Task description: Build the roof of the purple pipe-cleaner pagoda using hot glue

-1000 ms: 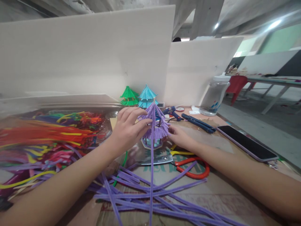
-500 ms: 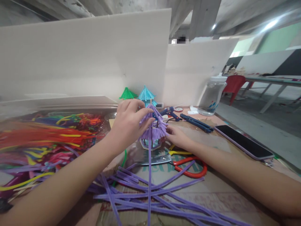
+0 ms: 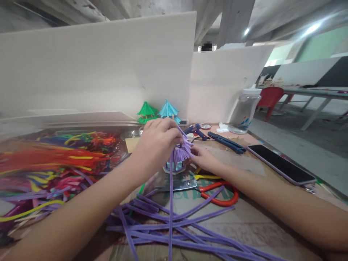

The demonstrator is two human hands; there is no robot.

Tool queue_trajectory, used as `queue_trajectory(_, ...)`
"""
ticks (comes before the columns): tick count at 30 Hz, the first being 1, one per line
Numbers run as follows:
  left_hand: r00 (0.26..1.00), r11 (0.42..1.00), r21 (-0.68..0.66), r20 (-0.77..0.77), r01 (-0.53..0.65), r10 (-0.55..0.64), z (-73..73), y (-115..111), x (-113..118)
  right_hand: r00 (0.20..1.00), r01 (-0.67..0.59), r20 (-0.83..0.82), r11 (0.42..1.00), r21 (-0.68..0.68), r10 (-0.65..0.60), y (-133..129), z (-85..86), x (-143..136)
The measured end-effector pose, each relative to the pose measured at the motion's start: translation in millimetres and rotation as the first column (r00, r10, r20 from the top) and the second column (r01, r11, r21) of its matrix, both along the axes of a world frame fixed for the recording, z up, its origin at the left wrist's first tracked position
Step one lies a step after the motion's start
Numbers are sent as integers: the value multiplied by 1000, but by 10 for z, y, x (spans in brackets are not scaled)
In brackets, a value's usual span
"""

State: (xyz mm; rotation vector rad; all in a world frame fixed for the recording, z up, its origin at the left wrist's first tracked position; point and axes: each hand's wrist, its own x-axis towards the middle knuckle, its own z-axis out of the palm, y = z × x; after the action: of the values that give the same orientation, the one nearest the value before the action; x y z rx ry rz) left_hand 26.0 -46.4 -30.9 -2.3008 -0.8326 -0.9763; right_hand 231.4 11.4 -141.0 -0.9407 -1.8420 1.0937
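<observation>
"What's closest?"
"Loose purple strips point(image 3: 152, 227). One long, thin hanging strip point(image 3: 171, 203) runs from the little purple tower point(image 3: 185, 154) straight toward us, over them."
"How does the tower look?"
"Fuzzy, with a fringe. It stands upright mid-worktop point(image 3: 244, 224), just past the scissors point(image 3: 183, 185)."
"And the hands?"
"The left hand point(image 3: 160, 137) bends over its top and hides it. The right hand point(image 3: 202, 157) touches its right side with curled fingers. I can't tell if either one grips."
"Any room?"
"A small gap, between the tower and the blue cutter point(image 3: 227, 142). The phone point(image 3: 281, 164) lies near the right edge. Farther back, a white board point(image 3: 108, 72) blocks the way."
</observation>
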Motion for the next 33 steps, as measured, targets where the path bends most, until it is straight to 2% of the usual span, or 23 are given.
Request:
queue_trajectory(1,995,992,-96,76,78,-71,37,-32,-32,1000,-1,-4,1000,-5,1,0,-4,-1)
queue_trajectory(3,955,933,-281,254,225,-154,119,-121,-110,1000,-5,-10,1000,-15,5,-3,-10,-3)
queue_trajectory(6,866,836,-402,475,374,-158,211,-262,-227,1000,-3,-19,1000,-25,2,-10,-9,-6)
queue_trajectory(8,836,793,-456,536,404,-118,245,-325,-289,1000,3,-21,1000,-27,-4,-17,-1,-6)
queue_trajectory(10,847,782,-502,529,370,-61,266,-350,-336,1000,6,-17,1000,-31,-6,-24,11,-5)
queue_trajectory(13,928,826,-518,373,222,-16,266,-299,-382,1000,5,-7,999,-35,-5,-29,25,-3)
queue_trajectory(16,974,910,-406,227,84,11,191,-157,-386,1000,6,-5,1000,-31,-7,-23,24,-2)
queue_trajectory(18,974,945,-318,225,79,-5,104,-52,-362,1000,5,-8,1000,-29,-5,-18,14,-3)
queue_trajectory(22,978,958,-255,194,131,-82,-45,54,-288,1000,-9,-8,1000,-24,9,-14,2,0)
queue_trajectory(28,989,955,-273,118,117,-88,-136,85,-245,1000,-5,8,1000,-15,5,-15,21,11)
queue_trajectory(33,996,990,-108,32,89,-86,-217,175,-268,1000,-7,6,1000,-16,7,-12,7,4)
